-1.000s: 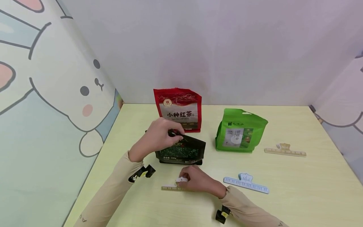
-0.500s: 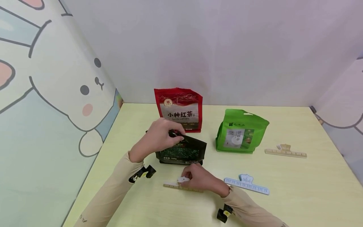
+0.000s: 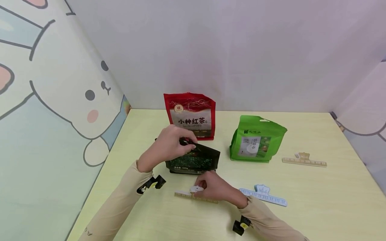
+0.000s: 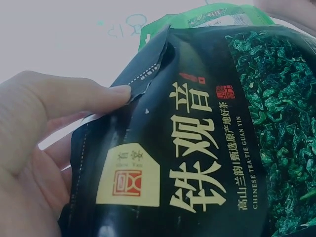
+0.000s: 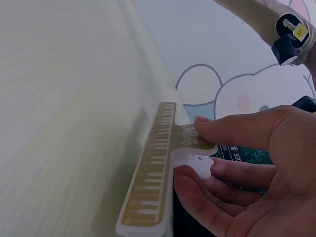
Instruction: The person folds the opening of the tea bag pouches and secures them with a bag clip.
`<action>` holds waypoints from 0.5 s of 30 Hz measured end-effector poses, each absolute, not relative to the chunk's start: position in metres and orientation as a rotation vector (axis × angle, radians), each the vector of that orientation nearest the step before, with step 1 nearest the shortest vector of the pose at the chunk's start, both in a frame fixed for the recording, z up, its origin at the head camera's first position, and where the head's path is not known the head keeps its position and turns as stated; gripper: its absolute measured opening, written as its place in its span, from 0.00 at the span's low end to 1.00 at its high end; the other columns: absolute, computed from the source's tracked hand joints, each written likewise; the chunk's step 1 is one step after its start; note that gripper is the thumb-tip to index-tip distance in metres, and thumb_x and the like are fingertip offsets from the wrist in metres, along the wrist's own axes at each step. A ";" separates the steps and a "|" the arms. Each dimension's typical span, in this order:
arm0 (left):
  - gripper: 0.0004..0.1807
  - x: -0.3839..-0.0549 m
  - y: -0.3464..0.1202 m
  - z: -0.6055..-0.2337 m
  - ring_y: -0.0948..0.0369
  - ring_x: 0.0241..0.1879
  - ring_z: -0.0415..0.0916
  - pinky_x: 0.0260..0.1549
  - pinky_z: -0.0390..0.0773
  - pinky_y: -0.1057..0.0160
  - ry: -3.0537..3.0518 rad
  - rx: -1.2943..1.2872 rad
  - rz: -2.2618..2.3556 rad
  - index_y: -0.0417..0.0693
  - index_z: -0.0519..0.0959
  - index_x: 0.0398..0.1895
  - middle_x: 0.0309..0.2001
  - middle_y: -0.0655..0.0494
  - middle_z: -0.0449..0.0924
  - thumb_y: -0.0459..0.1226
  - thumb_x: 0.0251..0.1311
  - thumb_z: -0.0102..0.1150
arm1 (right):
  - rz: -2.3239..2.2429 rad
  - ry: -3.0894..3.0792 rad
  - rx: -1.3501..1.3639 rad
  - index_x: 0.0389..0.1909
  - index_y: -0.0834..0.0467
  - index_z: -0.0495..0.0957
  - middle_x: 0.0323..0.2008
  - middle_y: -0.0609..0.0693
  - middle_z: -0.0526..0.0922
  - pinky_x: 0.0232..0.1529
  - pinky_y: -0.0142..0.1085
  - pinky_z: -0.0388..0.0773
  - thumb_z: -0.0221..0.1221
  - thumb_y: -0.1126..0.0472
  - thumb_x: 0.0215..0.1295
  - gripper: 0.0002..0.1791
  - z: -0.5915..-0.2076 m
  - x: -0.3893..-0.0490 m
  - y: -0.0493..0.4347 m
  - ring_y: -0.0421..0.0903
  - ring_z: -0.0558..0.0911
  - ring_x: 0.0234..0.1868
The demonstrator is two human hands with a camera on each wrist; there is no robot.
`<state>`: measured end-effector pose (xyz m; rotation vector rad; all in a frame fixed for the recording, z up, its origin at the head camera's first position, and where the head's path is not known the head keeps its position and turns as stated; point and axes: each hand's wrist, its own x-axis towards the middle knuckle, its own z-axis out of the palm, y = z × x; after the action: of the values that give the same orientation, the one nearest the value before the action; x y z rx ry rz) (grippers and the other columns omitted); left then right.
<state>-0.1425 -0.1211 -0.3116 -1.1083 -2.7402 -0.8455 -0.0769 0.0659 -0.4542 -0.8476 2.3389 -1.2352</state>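
My left hand (image 3: 168, 144) pinches the top edge of a black tea bag (image 3: 193, 163) between thumb and fingers. In the left wrist view the bag's folded corner (image 4: 148, 74) sits under the thumb, with large gold characters below it. My right hand (image 3: 216, 187) grips a gold-brown clip (image 5: 153, 168) with a piano-key pattern by its handle tabs. The thumb lies on one tab and the fingers on the white one (image 5: 200, 165). In the head view this clip is in front of the black bag, apart from it, its right part partly hidden by the hand.
A red tea bag (image 3: 196, 115) stands behind the black one. To the right stands a green tea bag (image 3: 256, 140). A blue clip (image 3: 265, 195) lies right of my right hand, and another brown clip (image 3: 304, 160) lies farther right. A wall rises behind the table (image 3: 316, 134).
My right hand has shifted slightly right and toward the black bag, carrying the brown clip along. My left hand has kept its hold on the bag.
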 end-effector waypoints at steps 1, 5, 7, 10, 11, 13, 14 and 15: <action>0.04 -0.142 -0.121 -0.312 0.66 0.14 0.62 0.15 0.62 0.66 -2.739 -1.108 -0.845 0.55 0.85 0.28 0.20 0.66 0.77 0.35 0.52 0.68 | -1.236 2.340 -0.851 0.29 0.56 0.84 0.18 0.40 0.74 0.24 0.29 0.67 0.70 0.60 0.52 0.06 -0.453 -0.077 0.067 0.35 0.68 0.18; 0.04 -0.142 -0.121 -0.312 0.67 0.15 0.63 0.15 0.62 0.66 -2.743 -1.104 -0.840 0.55 0.85 0.29 0.21 0.66 0.78 0.35 0.52 0.68 | -1.230 2.350 -0.858 0.29 0.56 0.83 0.20 0.39 0.75 0.25 0.29 0.69 0.70 0.60 0.52 0.06 -0.452 -0.077 0.069 0.35 0.71 0.20; 0.04 -0.142 -0.120 -0.312 0.66 0.15 0.63 0.16 0.62 0.66 -2.742 -1.105 -0.842 0.55 0.85 0.29 0.22 0.66 0.79 0.35 0.52 0.68 | -1.226 2.357 -0.854 0.29 0.55 0.84 0.20 0.39 0.76 0.25 0.29 0.70 0.70 0.60 0.51 0.06 -0.451 -0.078 0.069 0.35 0.72 0.21; 0.04 -0.142 -0.120 -0.312 0.67 0.15 0.62 0.16 0.63 0.66 -2.740 -1.109 -0.845 0.55 0.85 0.28 0.21 0.66 0.79 0.34 0.52 0.67 | -1.231 2.361 -0.857 0.29 0.55 0.84 0.21 0.39 0.76 0.25 0.29 0.71 0.70 0.60 0.51 0.06 -0.450 -0.078 0.071 0.34 0.73 0.21; 0.04 -0.142 -0.120 -0.312 0.66 0.15 0.62 0.16 0.62 0.65 -2.740 -1.109 -0.845 0.55 0.85 0.28 0.21 0.65 0.79 0.34 0.52 0.67 | -1.232 2.364 -0.857 0.29 0.55 0.84 0.21 0.39 0.76 0.25 0.29 0.71 0.70 0.60 0.51 0.06 -0.449 -0.078 0.071 0.34 0.73 0.21; 0.04 -0.142 -0.120 -0.311 0.66 0.14 0.61 0.16 0.62 0.65 -2.743 -1.109 -0.844 0.55 0.85 0.29 0.21 0.65 0.79 0.34 0.52 0.67 | -1.239 2.373 -0.856 0.29 0.56 0.84 0.21 0.39 0.76 0.25 0.30 0.72 0.71 0.61 0.50 0.07 -0.447 -0.078 0.072 0.34 0.73 0.22; 0.04 -0.142 -0.120 -0.311 0.67 0.14 0.61 0.16 0.62 0.65 -2.745 -1.109 -0.843 0.55 0.85 0.29 0.21 0.65 0.79 0.35 0.52 0.67 | -1.241 2.377 -0.853 0.30 0.56 0.83 0.21 0.39 0.76 0.25 0.30 0.72 0.71 0.61 0.50 0.07 -0.446 -0.078 0.072 0.34 0.73 0.22; 0.04 -0.142 -0.120 -0.311 0.67 0.14 0.62 0.16 0.62 0.65 -2.747 -1.108 -0.842 0.55 0.85 0.29 0.21 0.65 0.79 0.35 0.52 0.67 | -1.244 2.382 -0.848 0.30 0.56 0.83 0.21 0.39 0.76 0.26 0.30 0.72 0.71 0.61 0.49 0.07 -0.444 -0.078 0.073 0.34 0.73 0.22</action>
<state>-0.1420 -0.1205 -0.3113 -1.1080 -2.7474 -0.8418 -0.0777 0.0727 -0.4445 -0.8483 2.3821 -1.2438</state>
